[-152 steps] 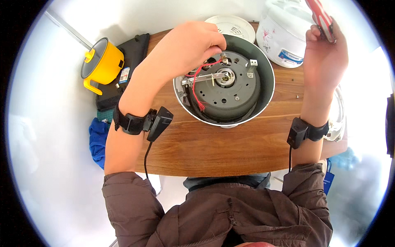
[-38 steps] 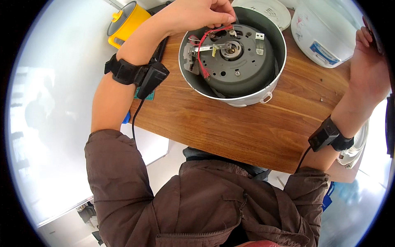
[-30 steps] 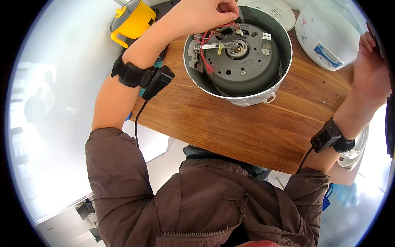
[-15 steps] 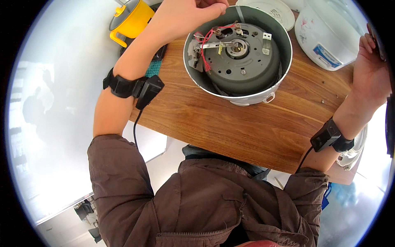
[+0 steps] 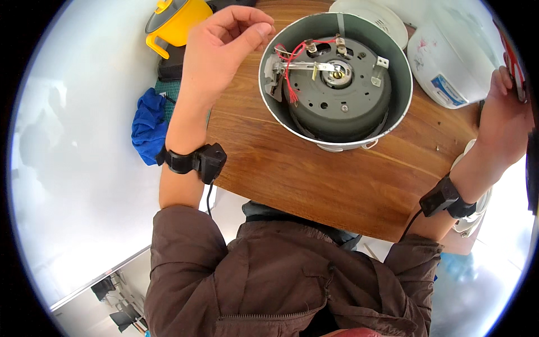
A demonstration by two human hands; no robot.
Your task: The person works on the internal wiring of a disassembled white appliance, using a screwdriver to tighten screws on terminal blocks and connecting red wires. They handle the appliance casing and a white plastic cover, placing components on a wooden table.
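Observation:
A rice cooker housing [image 5: 269, 100], open at the top, stands on the wooden table. Inside it a grey round metal base [image 5: 328, 112] carries a metal bracket arm [image 5: 306, 66] and several red wires [image 5: 291, 84]. My left hand [image 5: 216, 53] is just left of the housing's rim, apart from it. Thumb and fingers meet in a pinch; whatever they hold, if anything, is too small to make out. At the far right edge my right hand [image 5: 505, 112] closes around a red-and-grey hand tool [image 5: 512, 64], which the picture's rim partly cuts off.
Behind the housing lies a white round vented cover [image 5: 373, 19]. A translucent plastic tub [image 5: 443, 62] stands at the back right. A yellow pot [image 5: 178, 28] is at the back left, with a blue cloth [image 5: 149, 126] nearer. White round parts [image 5: 471, 222] sit under my right forearm.
My left hand has drawn back from above the housing's rim to its left side, still pinched. The view has shifted; the blue cloth and more of the red tool now show.

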